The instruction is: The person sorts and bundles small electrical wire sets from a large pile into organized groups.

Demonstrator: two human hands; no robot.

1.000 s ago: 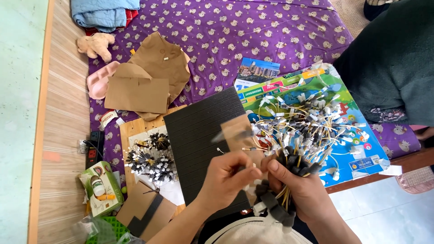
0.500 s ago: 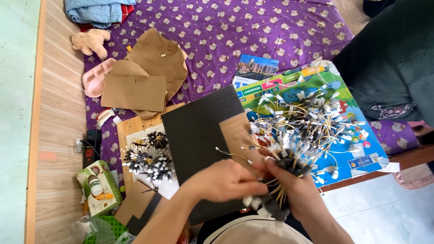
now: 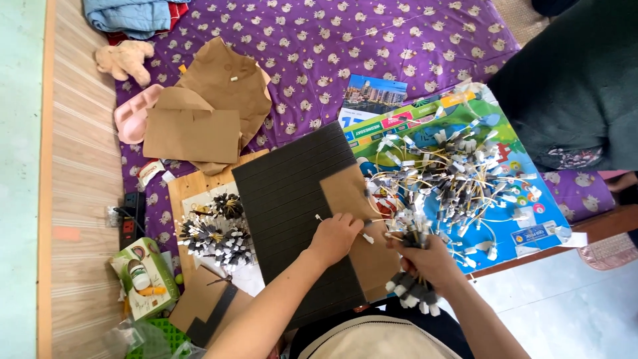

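Head view, hands?
— Right hand (image 3: pixel 428 260) was clamped on a wire bundle (image 3: pixel 438 193), above the black ridged board (image 3: pixel 299 213).
Left?
— Left hand (image 3: pixel 334 238) pinched one thin wire (image 3: pixel 362 234) just beside the bundle.

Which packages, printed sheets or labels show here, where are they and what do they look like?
Green carton: lower left on the wooden floor, boxy, bottle pictured.
Colourful poster: right on the purple cloth, under the wire pile, green and blue.
Photo card: above the poster, rectangular, blue cityscape.

Bright even daylight, soft shadows, sharp focus, slight wide-angle distortion.
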